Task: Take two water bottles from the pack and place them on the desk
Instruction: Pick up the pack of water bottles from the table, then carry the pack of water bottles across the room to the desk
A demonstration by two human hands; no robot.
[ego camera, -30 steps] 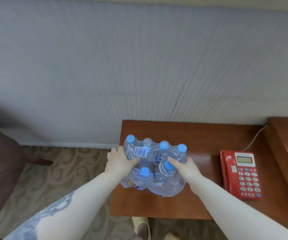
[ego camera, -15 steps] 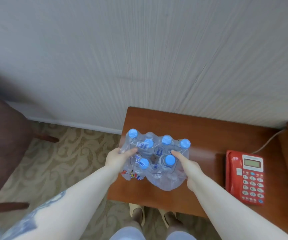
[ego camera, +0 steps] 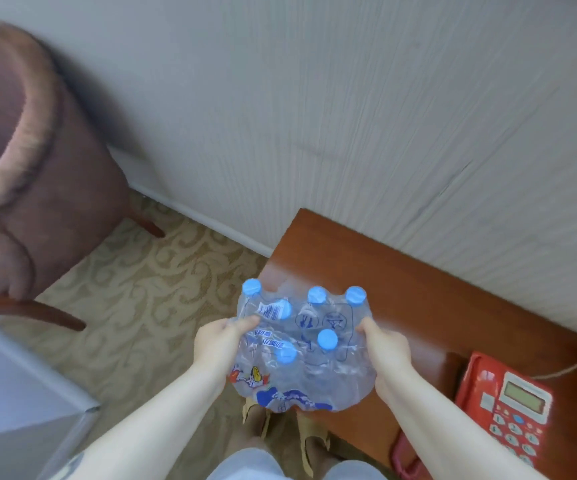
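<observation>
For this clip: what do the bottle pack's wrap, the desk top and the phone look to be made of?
Pack wrap: thin clear plastic film, printed blue; it crinkles and shows the blue caps through it. Desk: reddish-brown wood or wood veneer, glossy finish; it carries a soft sheen, and which of the two cannot be told. Phone: red hard plastic, smooth, with moulded keys.

The desk (ego camera: 418, 306) sits against the wall (ego camera: 349, 116), and everything reads off it. The pack (ego camera: 302, 348) hangs at the desk's left front corner, partly over its edge and out over the carpet (ego camera: 141, 289). The left hand (ego camera: 217, 341) grips the pack's outer side, off the desk; the right hand (ego camera: 384, 348) grips the side over the desktop. A telephone (ego camera: 509, 410) lies on the desk's right part, its cord (ego camera: 571, 368) trailing further right. Left of the desk, well apart, an armchair (ego camera: 27, 174) stands on the carpet.
</observation>
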